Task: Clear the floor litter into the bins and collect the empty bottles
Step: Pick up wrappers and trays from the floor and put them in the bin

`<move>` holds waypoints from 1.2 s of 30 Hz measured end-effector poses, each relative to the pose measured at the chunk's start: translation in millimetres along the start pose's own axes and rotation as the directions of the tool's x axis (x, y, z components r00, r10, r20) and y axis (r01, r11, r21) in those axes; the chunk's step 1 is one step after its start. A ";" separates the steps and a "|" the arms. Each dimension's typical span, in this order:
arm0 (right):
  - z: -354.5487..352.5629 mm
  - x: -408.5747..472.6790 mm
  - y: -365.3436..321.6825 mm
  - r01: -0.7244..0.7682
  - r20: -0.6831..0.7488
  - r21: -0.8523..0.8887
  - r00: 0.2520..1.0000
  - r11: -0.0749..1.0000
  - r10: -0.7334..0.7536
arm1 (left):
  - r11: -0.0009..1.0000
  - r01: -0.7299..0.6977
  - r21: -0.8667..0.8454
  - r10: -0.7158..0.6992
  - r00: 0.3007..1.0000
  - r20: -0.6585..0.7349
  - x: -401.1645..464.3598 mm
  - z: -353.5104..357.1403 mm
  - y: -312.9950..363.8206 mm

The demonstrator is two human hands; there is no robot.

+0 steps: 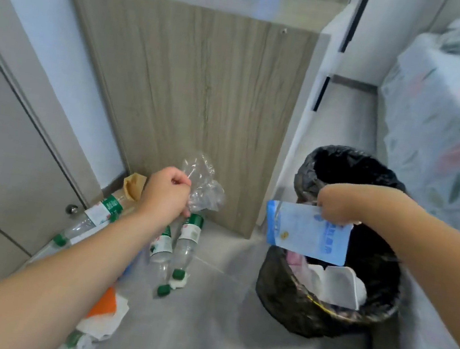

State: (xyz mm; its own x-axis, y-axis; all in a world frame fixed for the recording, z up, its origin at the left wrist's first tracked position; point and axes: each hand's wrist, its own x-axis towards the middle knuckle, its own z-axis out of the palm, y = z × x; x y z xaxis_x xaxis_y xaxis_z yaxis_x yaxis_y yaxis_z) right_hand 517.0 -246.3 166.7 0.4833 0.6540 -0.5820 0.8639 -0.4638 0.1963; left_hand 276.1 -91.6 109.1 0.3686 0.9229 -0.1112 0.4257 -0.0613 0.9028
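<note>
My left hand (166, 191) grips a crumpled clear plastic wrapper (205, 188) in front of the wooden cabinet. My right hand (337, 204) pinches the top edge of a flat blue and white packet (306, 233), which hangs over the near left rim of the black-lined bin (283, 290). White foam pieces and pink scraps lie inside the bin. Several empty clear bottles with green caps and labels lie on the floor: two side by side (187, 242) below my left hand, another (97, 214) to the left by the door.
White tissues and an orange scrap (105, 309) lie on the grey floor under my left forearm. A brown paper piece (133, 187) sits by the cabinet corner. A wooden cabinet (204, 96) stands ahead, a door at left, a floral-covered bed (453, 133) at right.
</note>
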 end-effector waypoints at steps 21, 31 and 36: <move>168.5 49.2 63.7 0.003 -0.192 0.101 0.981 0.995 0.016 | 0.412 -0.645 0.644 -0.127 0.659 0.742 -47.3 246.7 57.9; 176.8 65.5 89.5 -0.022 -0.181 0.336 0.979 0.942 0.088 | -0.024 -0.915 0.404 -0.641 0.324 0.696 -67.3 302.0 28.6; 185.0 67.3 84.5 0.074 -0.100 0.329 0.994 0.941 -0.043 | -0.316 -0.902 0.294 -0.665 0.432 0.610 -71.7 295.2 32.8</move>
State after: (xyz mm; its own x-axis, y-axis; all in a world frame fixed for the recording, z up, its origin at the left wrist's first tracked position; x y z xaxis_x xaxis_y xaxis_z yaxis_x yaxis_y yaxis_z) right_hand 596.3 -352.0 -1.9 0.4571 0.7301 -0.5079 0.8027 -0.5846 -0.1180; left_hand 507.5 -272.0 24.0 0.3803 0.2072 -0.9014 -0.2245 -0.9248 -0.3073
